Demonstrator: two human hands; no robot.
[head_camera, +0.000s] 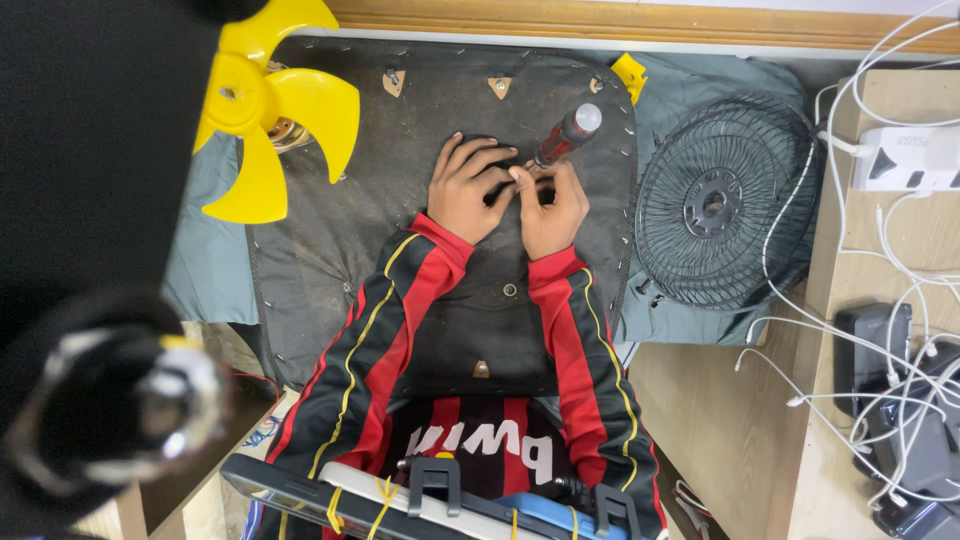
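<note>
Head view: looked straight down on a dark board (330, 230) lying over a grey cloth (700, 90).
Left hand (468, 190): lay on the board, fingers curled round a small dark part that was hard to make out.
Right hand (552, 205): pinched at the same spot, fingertips touching those of the left; a screwdriver (567, 133) with a red-and-black handle rose from its grip, tilted up and to the right.
Containers: none could be made out.
Beside the board: a yellow fan blade (268, 105) overlapped its upper left corner; a black wire fan guard (715, 205) lay on the cloth to the right.
Far right: a white power strip (905, 155) and white cables (880, 330) on a wooden top.
Hidden: the screwdriver tip was covered by fingers; a blurred dark shape (90, 200) blocked the left side.
</note>
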